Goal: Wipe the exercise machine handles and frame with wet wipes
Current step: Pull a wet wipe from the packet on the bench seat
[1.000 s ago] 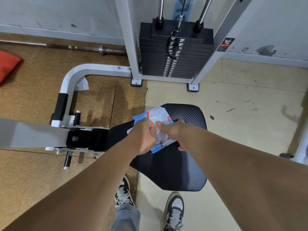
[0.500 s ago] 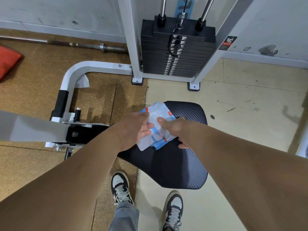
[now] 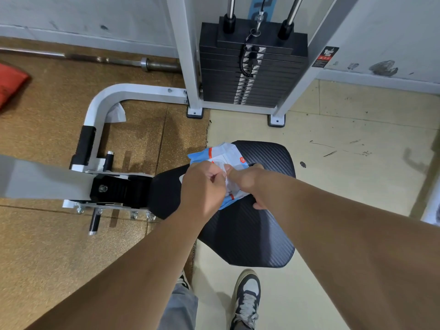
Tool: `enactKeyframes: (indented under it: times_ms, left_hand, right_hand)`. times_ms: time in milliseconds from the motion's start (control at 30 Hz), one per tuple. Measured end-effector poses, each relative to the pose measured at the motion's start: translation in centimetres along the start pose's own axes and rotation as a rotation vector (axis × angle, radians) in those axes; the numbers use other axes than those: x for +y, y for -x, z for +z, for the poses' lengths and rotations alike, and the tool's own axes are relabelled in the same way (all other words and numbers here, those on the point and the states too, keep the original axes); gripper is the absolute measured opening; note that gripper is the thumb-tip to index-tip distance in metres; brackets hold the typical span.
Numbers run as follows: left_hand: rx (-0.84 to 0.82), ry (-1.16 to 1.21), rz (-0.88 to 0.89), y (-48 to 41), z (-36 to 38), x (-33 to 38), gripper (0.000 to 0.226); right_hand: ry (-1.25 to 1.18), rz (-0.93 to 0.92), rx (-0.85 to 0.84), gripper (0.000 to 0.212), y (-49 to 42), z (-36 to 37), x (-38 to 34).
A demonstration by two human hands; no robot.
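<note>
Crinkled blue-white wipes pack [image 3: 222, 154] pinched by left hand [image 3: 202, 184] and right hand [image 3: 247, 181] above the rounded, carbon-weave seat pad [image 3: 262, 234]; bare floor [image 3: 345, 163] rightward.

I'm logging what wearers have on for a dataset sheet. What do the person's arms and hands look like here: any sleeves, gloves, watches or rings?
Both forearms are bare as far as the frame shows, with no sleeves visible. The left hand and right hand wear no gloves, and no watch, band or ring shows on either wrist or the visible fingers.
</note>
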State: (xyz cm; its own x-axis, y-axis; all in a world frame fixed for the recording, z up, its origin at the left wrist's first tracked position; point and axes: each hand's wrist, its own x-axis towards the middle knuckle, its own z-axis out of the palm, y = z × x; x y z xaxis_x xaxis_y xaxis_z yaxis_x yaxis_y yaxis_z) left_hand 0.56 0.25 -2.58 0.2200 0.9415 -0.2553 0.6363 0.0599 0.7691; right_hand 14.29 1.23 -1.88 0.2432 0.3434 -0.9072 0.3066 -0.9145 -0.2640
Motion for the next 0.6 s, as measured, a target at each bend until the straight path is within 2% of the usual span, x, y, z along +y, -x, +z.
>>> enactKeyframes:
  times_ms: [100,233,333,433,533,600]
  left_hand:
    - [-0.065,0.024,-0.066,-0.1,-0.2,0.6,0.042]
    - [-0.105,0.278,-0.368,0.4,-1.2,1.4,0.028]
    - [-0.060,0.496,-0.509,0.5,-1.9,1.6,0.023]
    - [0.017,0.631,-0.604,0.4,-2.1,1.5,0.017]
    - [0.162,0.635,-0.644,0.0,-2.2,1.3,0.011]
    - [0.217,0.552,-0.567,0.1,-2.2,1.7,0.010]
  right_hand:
    - [-0.019,0.005,0.013,0.081,0.1,0.1,0.1]
    - [-0.045,0.030,0.031,0.086,0.0,0.2,0.1]
    - [0.048,0.145,0.075,0.109,-0.6,0.9,0.2]
    - [0.040,0.162,0.131,0.118,-1.5,1.3,0.5]
    - [0.046,0.155,0.143,0.118,-1.9,1.3,0.8]
    - [0.054,0.161,0.149,0.117,-2.0,1.3,0.8]
